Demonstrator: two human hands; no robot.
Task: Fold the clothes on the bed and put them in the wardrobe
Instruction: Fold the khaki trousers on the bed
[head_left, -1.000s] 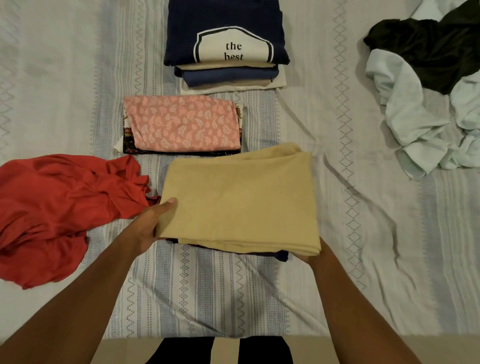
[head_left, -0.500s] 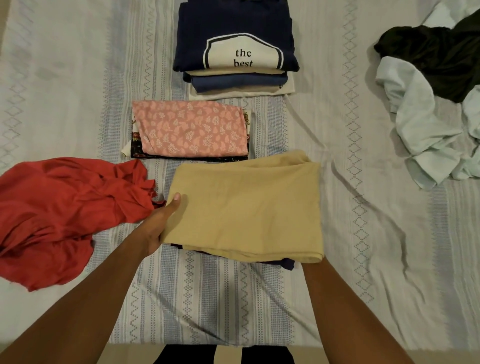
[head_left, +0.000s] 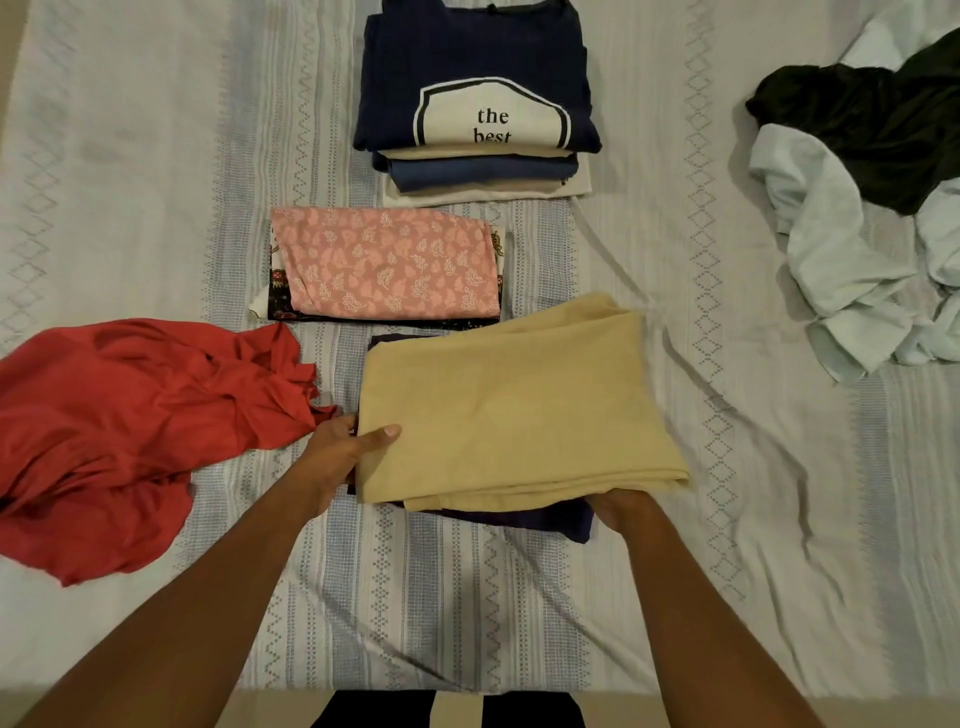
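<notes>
beige cloth — left hand pinches its edge, right hand under its corner, grip hidden.

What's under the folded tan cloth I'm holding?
A dark purple garment lies under the tan cloth, showing only at the near edge and far left corner. Its middle is covered, as are the fingers of the right hand.
</notes>
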